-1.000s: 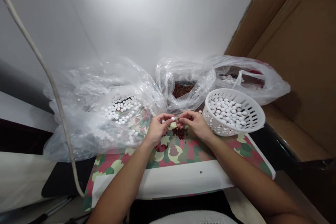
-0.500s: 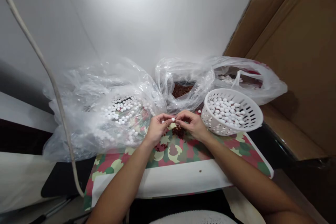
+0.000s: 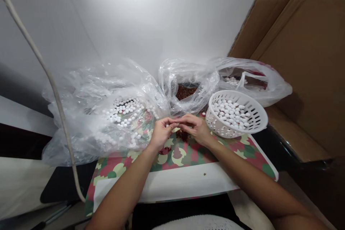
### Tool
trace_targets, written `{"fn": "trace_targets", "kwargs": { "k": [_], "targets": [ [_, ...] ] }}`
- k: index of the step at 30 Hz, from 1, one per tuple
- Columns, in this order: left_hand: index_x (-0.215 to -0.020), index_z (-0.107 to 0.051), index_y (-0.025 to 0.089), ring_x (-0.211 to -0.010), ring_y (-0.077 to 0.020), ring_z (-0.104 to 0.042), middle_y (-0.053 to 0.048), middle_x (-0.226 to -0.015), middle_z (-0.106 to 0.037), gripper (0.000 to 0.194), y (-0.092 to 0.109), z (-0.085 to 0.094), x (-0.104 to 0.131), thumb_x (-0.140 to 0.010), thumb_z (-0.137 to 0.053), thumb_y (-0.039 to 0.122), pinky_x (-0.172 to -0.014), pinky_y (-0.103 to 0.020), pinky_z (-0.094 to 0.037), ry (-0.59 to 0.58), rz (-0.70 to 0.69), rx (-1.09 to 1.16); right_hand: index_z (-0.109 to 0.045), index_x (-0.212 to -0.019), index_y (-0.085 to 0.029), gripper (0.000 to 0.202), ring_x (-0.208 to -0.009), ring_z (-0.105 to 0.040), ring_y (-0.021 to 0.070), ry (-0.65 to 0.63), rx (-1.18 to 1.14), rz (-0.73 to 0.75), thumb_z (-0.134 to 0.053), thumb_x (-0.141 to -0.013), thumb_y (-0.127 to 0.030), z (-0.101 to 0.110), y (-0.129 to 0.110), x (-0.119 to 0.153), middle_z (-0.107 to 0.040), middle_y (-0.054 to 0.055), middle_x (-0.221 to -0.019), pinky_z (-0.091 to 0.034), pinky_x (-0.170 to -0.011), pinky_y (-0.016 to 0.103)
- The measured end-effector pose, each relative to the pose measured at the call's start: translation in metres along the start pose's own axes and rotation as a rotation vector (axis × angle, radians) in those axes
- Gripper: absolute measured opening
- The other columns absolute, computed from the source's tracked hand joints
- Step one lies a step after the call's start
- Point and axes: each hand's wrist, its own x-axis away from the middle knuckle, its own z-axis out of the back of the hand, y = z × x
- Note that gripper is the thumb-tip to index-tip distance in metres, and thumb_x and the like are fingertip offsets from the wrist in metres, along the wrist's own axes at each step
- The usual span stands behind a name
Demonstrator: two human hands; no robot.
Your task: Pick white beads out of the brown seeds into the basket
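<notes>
Closer together than before, the left hand [image 3: 161, 132] and right hand [image 3: 198, 129] pinch a mostly hidden white ball [image 3: 177, 124].

Bright glare high on the wall [image 3: 151, 25] fades toward dim corners, leaving the cardboard [image 3: 304, 50] in shadow. Glints streak the leftmost plastic bag [image 3: 78, 91]; fine detail is soft, edges stretched.

At nine o'clock, the plastic bag [image 3: 88, 122] is thin, clear and crumpled, with glossy highlights. The basket [image 3: 222, 128] at three is smooth white plastic, its white balls [image 3: 231, 113] smooth and matt. Cardboard [image 3: 302, 54] at two looks dull; the wall [image 3: 161, 25] at twelve has a soft sheen.
</notes>
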Motion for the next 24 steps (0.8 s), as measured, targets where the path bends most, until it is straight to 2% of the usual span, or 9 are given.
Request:
{"fn": "trace_targets", "kwargs": {
  "k": [2,4,7,9,11,14,16,20,24],
  "targets": [
    [-0.089,-0.055,0.012,-0.039,-0.0041,-0.024,0.001,-0.057,-0.041,0.057,0.003,-0.003,0.000,-0.062,-0.081,0.055,-0.035,-0.015,-0.015,-0.040,0.024,0.051,-0.063,-0.100,-0.014,0.031,-0.085,-0.057,0.0088,-0.013,-0.037,-0.032,-0.056,-0.083,-0.039,0.001,0.002,-0.002,-0.061,0.007,-0.097,-0.047,-0.078,0.021],
    [-0.094,-0.050,0.014,-0.041,-0.0038,-0.025,0.000,-0.066,-0.047,0.054,0.007,-0.005,0.001,-0.066,-0.079,0.050,-0.035,-0.014,-0.016,-0.066,0.041,0.109,-0.057,-0.097,-0.012,0.033,-0.080,-0.057,0.0081,-0.020,-0.186,-0.135,-0.059,-0.080,-0.041,0.003,0.006,-0.004,-0.061,0.006,-0.091,-0.048,-0.074,0.020],
    [-0.096,-0.044,0.016,-0.043,-0.0032,-0.026,-0.004,-0.083,-0.054,0.047,0.013,-0.004,0.003,-0.068,-0.073,0.041,-0.036,-0.013,-0.016,-0.074,0.081,0.150,-0.050,-0.103,-0.013,0.038,-0.083,-0.058,0.0093,-0.040,-0.405,-0.263,-0.059,-0.079,-0.041,0.011,0.011,-0.005,-0.058,0.006,-0.097,-0.048,-0.074,0.021],
    [-0.097,-0.043,0.016,-0.045,-0.0032,-0.028,-0.006,-0.090,-0.055,0.049,0.014,0.000,0.004,-0.067,-0.073,0.040,-0.036,-0.013,-0.017,-0.081,0.106,0.136,-0.049,-0.110,-0.014,0.040,-0.080,-0.057,0.0084,-0.100,-0.417,-0.329,-0.055,-0.081,-0.041,0.018,0.013,-0.004,-0.058,0.006,-0.099,-0.047,-0.070,0.019],
    [-0.101,-0.041,0.016,-0.048,-0.0047,-0.034,-0.009,-0.094,-0.055,0.055,0.012,0.005,0.004,-0.067,-0.074,0.045,-0.038,-0.012,-0.019,-0.108,0.113,0.115,-0.054,-0.110,-0.014,0.038,-0.071,-0.052,0.0058,-0.156,-0.231,-0.339,-0.052,-0.083,-0.041,0.025,0.014,-0.003,-0.058,0.006,-0.094,-0.042,-0.064,0.017],
    [-0.100,-0.039,0.016,-0.050,-0.0062,-0.035,-0.011,-0.092,-0.057,0.061,0.008,0.007,0.004,-0.068,-0.075,0.054,-0.038,-0.012,-0.019,-0.115,0.091,0.096,-0.067,-0.098,-0.016,0.030,-0.072,-0.047,0.0055,-0.142,0.220,-0.187,-0.051,-0.085,-0.038,0.026,0.018,-0.003,-0.055,0.005,-0.089,-0.037,-0.068,0.018],
    [-0.093,-0.040,0.016,-0.047,-0.0055,-0.031,-0.010,-0.087,-0.058,0.059,0.006,0.006,0.003,-0.068,-0.075,0.056,-0.036,-0.012,-0.018,-0.111,0.073,0.074,-0.070,-0.096,-0.020,0.025,-0.076,-0.047,0.0068,-0.147,0.414,-0.099,-0.052,-0.085,-0.034,0.022,0.023,-0.004,-0.053,0.005,-0.088,-0.036,-0.072,0.019],
    [-0.087,-0.050,0.012,-0.043,-0.0037,-0.030,-0.006,-0.079,-0.055,0.052,0.004,0.005,0.000,-0.071,-0.074,0.056,-0.035,-0.013,-0.020,-0.109,0.016,-0.008,-0.070,-0.095,-0.021,0.020,-0.079,-0.047,0.0081,-0.217,0.587,-0.059,-0.054,-0.084,-0.025,0.014,0.026,-0.006,-0.053,0.006,-0.089,-0.033,-0.072,0.019],
    [-0.093,-0.056,0.013,-0.041,-0.0032,-0.029,-0.005,-0.080,-0.055,0.051,0.002,0.006,-0.002,-0.068,-0.078,0.053,-0.034,-0.014,-0.018,-0.088,0.014,-0.007,-0.068,-0.089,-0.017,0.016,-0.083,-0.048,0.0092,-0.241,0.673,-0.037,-0.053,-0.082,-0.019,0.014,0.023,-0.006,-0.053,0.006,-0.092,-0.033,-0.073,0.020]
  ]
}}
